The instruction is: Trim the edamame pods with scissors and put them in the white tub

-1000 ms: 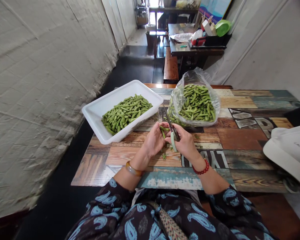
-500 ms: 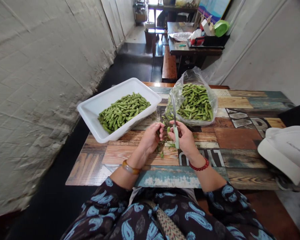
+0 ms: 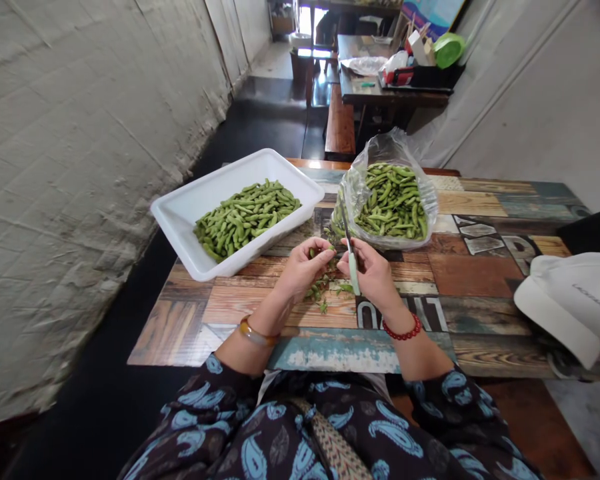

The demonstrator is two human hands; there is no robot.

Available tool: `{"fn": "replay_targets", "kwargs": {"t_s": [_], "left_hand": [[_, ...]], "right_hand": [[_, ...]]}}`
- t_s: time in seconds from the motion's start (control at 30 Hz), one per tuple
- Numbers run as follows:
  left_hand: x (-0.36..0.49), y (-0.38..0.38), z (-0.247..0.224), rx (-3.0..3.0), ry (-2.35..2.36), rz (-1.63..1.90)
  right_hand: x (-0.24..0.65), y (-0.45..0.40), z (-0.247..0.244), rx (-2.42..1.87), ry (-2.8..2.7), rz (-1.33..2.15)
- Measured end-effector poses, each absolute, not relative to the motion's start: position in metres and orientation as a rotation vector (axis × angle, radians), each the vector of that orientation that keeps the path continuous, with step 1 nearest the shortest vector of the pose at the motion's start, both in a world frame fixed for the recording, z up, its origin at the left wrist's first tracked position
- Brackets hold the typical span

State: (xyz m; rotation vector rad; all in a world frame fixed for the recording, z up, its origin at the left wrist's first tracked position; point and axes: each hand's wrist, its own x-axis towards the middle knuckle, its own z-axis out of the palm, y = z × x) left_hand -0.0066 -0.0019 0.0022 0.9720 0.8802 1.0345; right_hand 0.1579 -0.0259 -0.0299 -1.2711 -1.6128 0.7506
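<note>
My left hand [image 3: 305,267] pinches a green bean pod [image 3: 331,249] between thumb and fingers, just left of my right hand. In my right hand [image 3: 373,273] are scissors [image 3: 353,270] with pale green handles, their blades pointing up and away from me. Small green trimmings [image 3: 323,307] lie on the table below my hands. A white plastic tub [image 3: 180,200] at the left holds a pile of green pods [image 3: 245,220]. Beyond my right hand, a clear plastic bag [image 3: 353,190] stands open with many more pods [image 3: 393,200] inside.
The patchwork-patterned table [image 3: 475,277] carries a white cap [image 3: 573,303] at the right, beside a black object [image 3: 590,230]. A wooden bench [image 3: 340,123] and another table [image 3: 353,83] with items stand farther back. A rough white wall [image 3: 80,133] runs along the left.
My left hand has turned and its thumb and fingers now pinch a pod near the scissors. The pod by my right fingers no longer shows there. The view has shifted slightly.
</note>
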Motion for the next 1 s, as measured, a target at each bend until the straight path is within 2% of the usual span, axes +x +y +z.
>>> {"fn": "replay_targets", "kwargs": {"t_s": [0.2, 0.73, 1.0], "left_hand": [[-0.019, 0.006, 0.008, 0.931, 0.873, 1.144], [-0.023, 0.009, 0.009, 1.176, 1.021, 1.209], [-0.027, 0.012, 0.009, 1.370, 0.999, 1.171]], "right_hand": [[0.161, -0.029, -0.014, -1.291, -1.899, 0.463], [0.168, -0.032, -0.005, -1.286, -2.027, 0.449], [0.172, -0.026, -0.016, -1.272, -2.012, 0.406]]}}
